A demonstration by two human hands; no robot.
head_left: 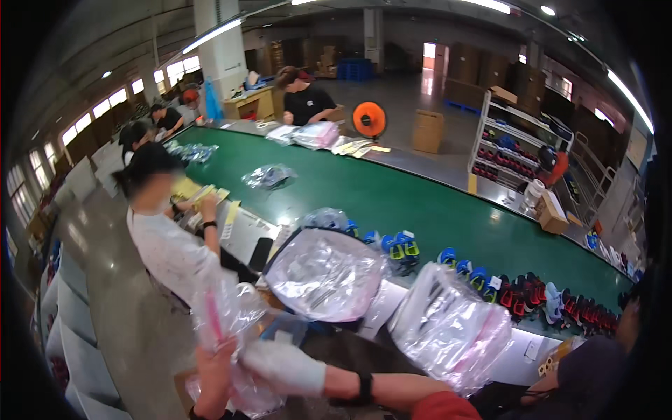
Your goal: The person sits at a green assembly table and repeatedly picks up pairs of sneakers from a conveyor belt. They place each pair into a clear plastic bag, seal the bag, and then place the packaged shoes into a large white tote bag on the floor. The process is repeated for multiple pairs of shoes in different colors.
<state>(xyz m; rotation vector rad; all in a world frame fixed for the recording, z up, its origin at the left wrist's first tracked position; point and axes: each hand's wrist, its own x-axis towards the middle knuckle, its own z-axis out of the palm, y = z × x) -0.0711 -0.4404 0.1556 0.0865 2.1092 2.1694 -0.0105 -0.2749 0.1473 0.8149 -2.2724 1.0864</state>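
Head view: a clear plastic bag with a pink strip (213, 308) was held up at the lower left, near the table edge, pinched between the thumb and fingers of the left hand (214, 364). The right hand (283, 364) was wrapped in whitish material just beside it; whether its fingers were spread or pressed together could not be told. 2 piles of clear bags (325, 273) were laid along the green table (350, 189). Beyond them, blue shoes (400, 245) and red-and-black shoes (518, 295) were lined up. Yellow papers (203, 190) were handled by 1 co-worker in white (171, 241).
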